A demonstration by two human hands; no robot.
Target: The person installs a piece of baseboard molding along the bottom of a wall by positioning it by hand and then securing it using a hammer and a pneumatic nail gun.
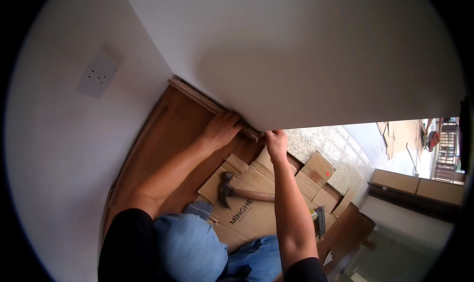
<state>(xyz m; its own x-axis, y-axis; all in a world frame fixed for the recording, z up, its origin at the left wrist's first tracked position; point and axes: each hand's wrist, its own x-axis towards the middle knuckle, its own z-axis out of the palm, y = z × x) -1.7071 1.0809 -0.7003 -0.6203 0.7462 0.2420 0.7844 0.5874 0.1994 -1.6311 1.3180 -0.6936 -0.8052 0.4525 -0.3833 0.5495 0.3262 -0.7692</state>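
A: How do the hands sit?
B: The left hand (223, 126) lies over the strip (197, 96), its fingers bent across the top edge. I can't tell whether it pinches the strip or only presses on it.

A: And the right hand (277, 142)?
B: It's at the strip's near end, close by the end of the wall (306, 60). The fingers are bent close together, but the tips are partly hidden, so I can't tell what they pinch, if anything.

A: Where does the strip run?
B: Along the edge of the brown floor (173, 121), at the foot of that wall, from the inner corner of the room to the right hand.

A: What's nearest below?
B: Flattened cardboard (261, 220) with dark print. A hammer (247, 194) lies on it, its head toward the cardboard's left edge and its wooden handle reaching to the right forearm.

A: Anything further out?
B: A dark tool with a yellowish part (320, 221) sits by the cardboard's right edge, just beside the right forearm. Past the wall's end is a pale speckled floor (316, 138). On the left wall (59, 148) there's a white socket (98, 75).
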